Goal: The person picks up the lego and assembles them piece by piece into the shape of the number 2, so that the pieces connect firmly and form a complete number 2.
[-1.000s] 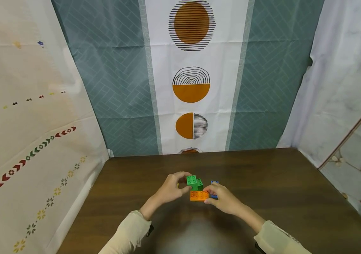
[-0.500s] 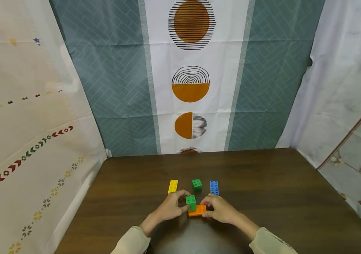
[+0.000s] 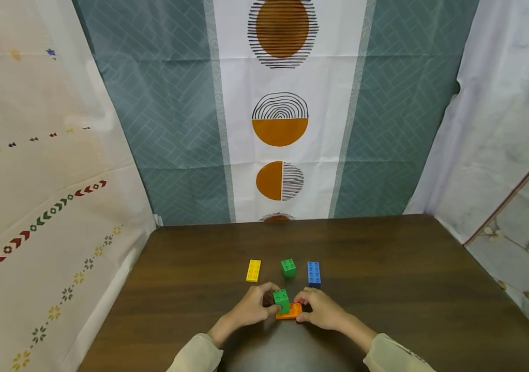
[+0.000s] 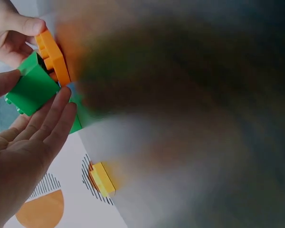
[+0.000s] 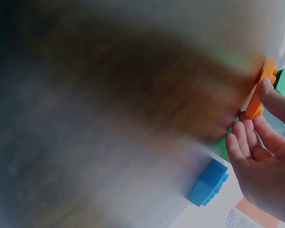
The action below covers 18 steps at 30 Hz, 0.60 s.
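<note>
My left hand [image 3: 251,307] pinches a green block [image 3: 281,301] between thumb and fingers, over the left part of an orange brick [image 3: 295,310]. The left wrist view shows the green block [image 4: 32,86] tilted against the studs of the orange brick [image 4: 54,59]; whether they are joined I cannot tell. The right end of the orange brick is pinched by my right hand [image 3: 323,309], its thumb on the studded side in the right wrist view, where the brick [image 5: 260,90] lies near the table surface.
Beyond the hands, a yellow brick [image 3: 253,270], a second green block [image 3: 288,267] and a blue brick [image 3: 314,274] stand in a row on the dark wooden table [image 3: 190,268]. A patterned curtain [image 3: 280,103] hangs behind the table's far edge.
Both hands have come nearer the body with the green block and the orange brick, uncovering the yellow brick. The green block has gone from behind the orange brick to over its left part.
</note>
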Available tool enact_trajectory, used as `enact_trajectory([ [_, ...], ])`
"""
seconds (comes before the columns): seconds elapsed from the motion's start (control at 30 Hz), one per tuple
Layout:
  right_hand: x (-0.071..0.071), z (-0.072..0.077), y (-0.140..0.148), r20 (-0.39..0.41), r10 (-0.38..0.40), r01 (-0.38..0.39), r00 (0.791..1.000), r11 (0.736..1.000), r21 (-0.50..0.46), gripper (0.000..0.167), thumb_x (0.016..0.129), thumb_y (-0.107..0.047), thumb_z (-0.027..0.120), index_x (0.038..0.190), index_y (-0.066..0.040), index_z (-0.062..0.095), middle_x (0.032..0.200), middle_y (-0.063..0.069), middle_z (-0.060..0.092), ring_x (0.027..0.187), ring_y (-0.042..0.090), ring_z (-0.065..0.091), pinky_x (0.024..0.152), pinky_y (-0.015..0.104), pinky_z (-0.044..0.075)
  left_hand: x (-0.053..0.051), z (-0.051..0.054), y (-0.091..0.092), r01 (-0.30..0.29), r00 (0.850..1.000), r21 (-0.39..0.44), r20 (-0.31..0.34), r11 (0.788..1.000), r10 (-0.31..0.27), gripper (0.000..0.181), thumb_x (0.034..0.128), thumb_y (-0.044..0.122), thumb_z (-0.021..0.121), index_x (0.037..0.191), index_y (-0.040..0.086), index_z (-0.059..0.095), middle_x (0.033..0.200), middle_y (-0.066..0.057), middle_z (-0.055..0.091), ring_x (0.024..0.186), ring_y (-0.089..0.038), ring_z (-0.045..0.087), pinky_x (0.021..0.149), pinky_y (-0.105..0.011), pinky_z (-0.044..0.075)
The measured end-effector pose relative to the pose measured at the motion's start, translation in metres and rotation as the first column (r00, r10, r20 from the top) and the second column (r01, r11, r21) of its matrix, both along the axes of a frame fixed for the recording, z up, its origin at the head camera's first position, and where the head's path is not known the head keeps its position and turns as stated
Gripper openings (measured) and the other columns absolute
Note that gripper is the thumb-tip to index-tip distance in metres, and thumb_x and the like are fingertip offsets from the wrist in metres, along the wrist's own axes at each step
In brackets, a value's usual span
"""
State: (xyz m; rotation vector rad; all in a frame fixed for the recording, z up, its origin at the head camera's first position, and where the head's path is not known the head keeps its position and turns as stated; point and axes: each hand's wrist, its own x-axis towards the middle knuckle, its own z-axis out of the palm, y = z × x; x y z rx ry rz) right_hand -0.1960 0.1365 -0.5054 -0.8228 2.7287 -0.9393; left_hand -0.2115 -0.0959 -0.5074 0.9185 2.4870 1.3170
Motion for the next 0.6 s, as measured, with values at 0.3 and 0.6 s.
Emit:
enact_trajectory([
  [0.3,0.0036,0.0018,-0.0021,-0.024,-0.016,0.017,1.000,1.000,0.025,0.028,0.080,-0.022,0.080,0.101,-0.007,0.069,0.092,-0.003,0.058,0.086,0.012,0.052,0.075,0.027,0.048,0.0019,-0.0009,0.0002,0.013,1.000,-0.002,0.011,1.000,-0.013,0.029,0.0881,0.009,0.070,0.115,0.002,0.061,0.101,-0.011,0.071,0.088,-0.014,0.068,0.078,-0.020,0.055],
  [0.6,0.0039,0.0001,-0.0030,-0.043,-0.025,0.026,0.999,1.000,0.016,0.026,0.078,-0.019,0.081,0.098,-0.006,0.070,0.091,0.000,0.060,0.084,0.012,0.053,0.074,0.026,0.050,0.0018,-0.0027,-0.0006,0.020,1.000,0.015,0.017,1.000,-0.020,0.029,0.0854,0.008,0.073,0.112,0.003,0.064,0.100,-0.011,0.072,0.089,-0.014,0.068,0.083,-0.023,0.055],
])
